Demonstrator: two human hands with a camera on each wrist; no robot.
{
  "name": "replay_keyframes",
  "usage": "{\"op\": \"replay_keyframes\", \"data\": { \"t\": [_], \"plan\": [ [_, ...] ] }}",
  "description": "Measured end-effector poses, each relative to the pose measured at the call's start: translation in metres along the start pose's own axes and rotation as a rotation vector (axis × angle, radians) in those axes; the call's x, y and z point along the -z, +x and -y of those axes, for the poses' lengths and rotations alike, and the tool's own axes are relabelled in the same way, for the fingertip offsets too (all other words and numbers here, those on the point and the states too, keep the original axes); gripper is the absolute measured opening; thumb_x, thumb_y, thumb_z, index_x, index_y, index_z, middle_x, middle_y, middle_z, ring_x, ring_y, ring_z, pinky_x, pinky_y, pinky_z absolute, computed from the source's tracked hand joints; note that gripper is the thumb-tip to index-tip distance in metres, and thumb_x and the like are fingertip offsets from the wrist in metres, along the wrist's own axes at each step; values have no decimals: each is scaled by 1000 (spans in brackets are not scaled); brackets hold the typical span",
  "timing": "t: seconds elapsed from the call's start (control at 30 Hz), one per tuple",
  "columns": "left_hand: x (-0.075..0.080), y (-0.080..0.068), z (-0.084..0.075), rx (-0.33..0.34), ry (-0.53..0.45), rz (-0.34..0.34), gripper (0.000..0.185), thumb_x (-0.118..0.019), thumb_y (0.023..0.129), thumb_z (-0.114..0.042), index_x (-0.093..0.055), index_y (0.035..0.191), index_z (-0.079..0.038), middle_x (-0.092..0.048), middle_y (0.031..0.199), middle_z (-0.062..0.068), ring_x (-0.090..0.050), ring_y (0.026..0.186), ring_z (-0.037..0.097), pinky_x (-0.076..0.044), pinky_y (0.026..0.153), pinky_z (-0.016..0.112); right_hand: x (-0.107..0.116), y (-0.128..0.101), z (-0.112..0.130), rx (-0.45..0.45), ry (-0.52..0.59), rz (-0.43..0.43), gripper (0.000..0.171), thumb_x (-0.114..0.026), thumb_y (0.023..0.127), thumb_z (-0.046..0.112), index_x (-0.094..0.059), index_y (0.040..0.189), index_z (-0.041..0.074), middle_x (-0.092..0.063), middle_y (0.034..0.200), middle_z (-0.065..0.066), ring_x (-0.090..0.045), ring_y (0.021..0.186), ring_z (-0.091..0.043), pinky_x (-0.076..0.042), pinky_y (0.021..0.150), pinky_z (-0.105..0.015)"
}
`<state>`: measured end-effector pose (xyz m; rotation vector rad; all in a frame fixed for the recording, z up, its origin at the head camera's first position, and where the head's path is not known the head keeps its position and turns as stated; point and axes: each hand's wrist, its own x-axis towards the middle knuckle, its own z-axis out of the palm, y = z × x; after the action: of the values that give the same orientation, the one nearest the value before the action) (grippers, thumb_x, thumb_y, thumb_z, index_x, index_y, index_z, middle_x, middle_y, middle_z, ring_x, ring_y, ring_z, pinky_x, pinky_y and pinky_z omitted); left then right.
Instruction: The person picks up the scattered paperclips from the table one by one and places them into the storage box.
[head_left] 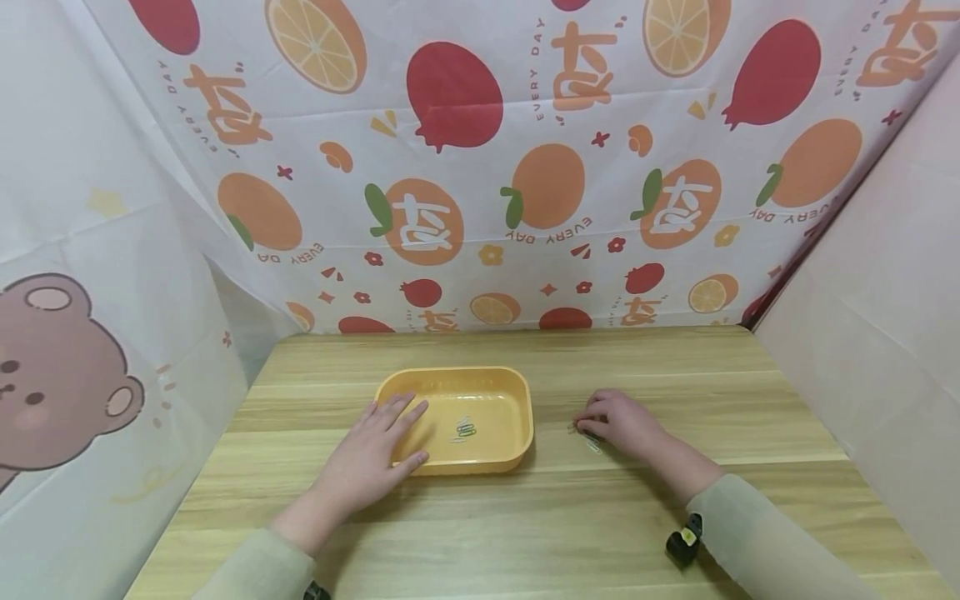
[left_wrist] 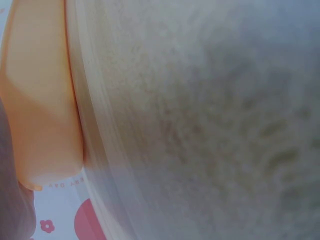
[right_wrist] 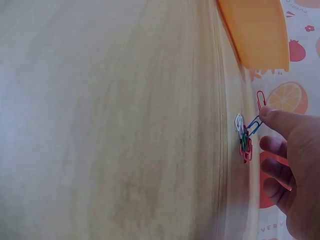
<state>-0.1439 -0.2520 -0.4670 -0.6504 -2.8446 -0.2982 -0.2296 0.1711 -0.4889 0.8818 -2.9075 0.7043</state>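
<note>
My right hand [head_left: 624,422] is just right of the yellow plastic basin [head_left: 480,468], low over the table. Its thumb and forefinger pinch a red paper clip [right_wrist: 259,95], which sticks up past the thumb tip in the right wrist view. A blue paper clip [right_wrist: 255,125] hangs just below the fingertips, over a small heap of green and pink paper clips [right_wrist: 245,147] with a white one [right_wrist: 239,123] beside it. My left hand [head_left: 363,458] rests over the basin's left rim with fingers spread. Several paper clips [head_left: 467,430] lie on the basin's floor.
The wood-grain table [head_left: 525,533] runs back to a fruit-print cloth [head_left: 480,275]. White cloth walls stand on both sides, the left one with a bear print [head_left: 60,375]. A black wrist device [head_left: 684,543] sits at my right cuff.
</note>
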Motion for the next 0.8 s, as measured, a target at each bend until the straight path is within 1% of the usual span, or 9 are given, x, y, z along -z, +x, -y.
{"op": "replay_keyframes", "data": {
  "t": [0.47, 0.63, 0.8],
  "plan": [
    [0, 1, 2, -1, 4, -1, 75, -60, 93, -56, -35, 155, -23, -31, 160, 8, -27, 147, 32, -19, 119, 57, 2, 0, -3, 14, -5, -3, 11, -73, 91, 25, -80, 99, 24, -62, 90, 14, -57, 83, -6, -52, 73, -29],
    [0, 0, 2, 1, 2, -1, 75, -61, 93, -54, -34, 156, -23, -31, 160, 8, -27, 146, 33, -20, 119, 57, 3, 1, -1, -6, 10, 2, 12, -73, 91, 26, -80, 100, 24, -62, 90, 14, -57, 83, -6, -52, 74, -30],
    [0, -1, 1, -2, 1, 0, 75, -59, 93, -56, -35, 155, -23, -32, 160, 8, -27, 147, 32, -20, 119, 57, 4, 3, 1, -32, 37, 5, 13, -73, 91, 27, -80, 101, 24, -62, 91, 16, -57, 85, -6, -52, 77, -31]
  ]
}}
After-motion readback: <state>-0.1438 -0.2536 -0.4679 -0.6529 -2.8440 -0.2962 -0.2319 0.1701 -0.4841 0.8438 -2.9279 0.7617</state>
